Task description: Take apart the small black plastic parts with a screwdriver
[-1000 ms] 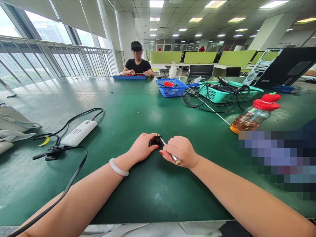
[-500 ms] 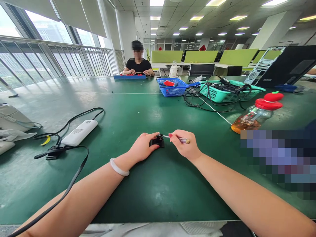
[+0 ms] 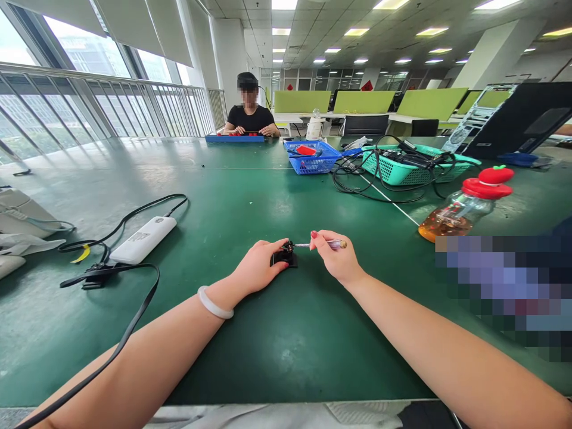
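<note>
On the green table, my left hand (image 3: 258, 266) grips a small black device (image 3: 288, 256) with a flat square base, thumb at the near edge and fingers over the far side. Its exact kind is too small to make out. In my right hand (image 3: 336, 257) is a slim screwdriver (image 3: 336, 244) with a clear handle and a yellowish end, pinched between thumb and fingers. The screwdriver lies nearly level, its thin shaft pointing left. The tip meets the upper part of the black device; the exact contact point is hard to see.
A white power bank (image 3: 143, 239) with a black cable lies to the left. To the right stands a red-lidded glass jar (image 3: 460, 208). Farther back are a blue basket (image 3: 313, 164) and a teal basket (image 3: 393, 173) of cables. Another person (image 3: 250, 113) sits across the table.
My right hand has shifted slightly up and right, and the screwdriver has become more level. My left hand and the black device have stayed in place.
</note>
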### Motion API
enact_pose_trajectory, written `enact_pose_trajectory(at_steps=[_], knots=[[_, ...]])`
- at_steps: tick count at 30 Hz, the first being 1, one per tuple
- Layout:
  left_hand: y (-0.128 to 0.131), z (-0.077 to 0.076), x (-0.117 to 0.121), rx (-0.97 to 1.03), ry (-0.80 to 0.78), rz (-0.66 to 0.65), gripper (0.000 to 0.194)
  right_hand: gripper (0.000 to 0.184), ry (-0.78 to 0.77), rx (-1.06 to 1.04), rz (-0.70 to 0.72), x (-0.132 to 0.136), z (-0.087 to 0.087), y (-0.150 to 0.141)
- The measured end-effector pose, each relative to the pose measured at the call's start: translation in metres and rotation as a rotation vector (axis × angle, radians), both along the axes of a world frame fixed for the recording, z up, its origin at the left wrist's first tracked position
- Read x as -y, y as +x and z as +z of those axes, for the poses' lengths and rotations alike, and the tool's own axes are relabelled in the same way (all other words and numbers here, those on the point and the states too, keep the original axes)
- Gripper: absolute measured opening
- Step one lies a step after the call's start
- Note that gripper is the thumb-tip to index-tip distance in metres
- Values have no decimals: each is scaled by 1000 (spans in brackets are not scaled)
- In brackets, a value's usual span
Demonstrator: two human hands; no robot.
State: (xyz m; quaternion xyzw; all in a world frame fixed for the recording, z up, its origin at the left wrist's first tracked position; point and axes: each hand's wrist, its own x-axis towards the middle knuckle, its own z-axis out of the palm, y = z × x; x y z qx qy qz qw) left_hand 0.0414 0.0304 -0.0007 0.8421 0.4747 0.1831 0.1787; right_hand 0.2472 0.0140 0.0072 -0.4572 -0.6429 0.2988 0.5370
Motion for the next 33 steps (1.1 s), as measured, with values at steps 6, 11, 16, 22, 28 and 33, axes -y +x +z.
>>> enact_pose_trajectory(at_steps=[6, 11, 16, 22, 28, 33], knots=[[0, -1, 0, 11, 0, -15, 61, 56, -72, -24, 30, -4, -3, 1], [0, -2, 1, 35, -6, -18, 73, 54, -122, -57, 40, -10, -9, 3], [-1, 2, 3, 58, -19, -39, 73, 54, -112, -86, 11, -15, -16, 6], [-2, 0, 4, 89, 15, -53, 67, 58, -55, -94, -32, -11, -11, 5], [-5, -4, 2, 57, 48, -33, 52, 42, 127, 182, -32, 6, 0, -4], [-5, -2, 3, 49, 48, -59, 39, 38, 179, 223, -17, 12, 3, -8]])
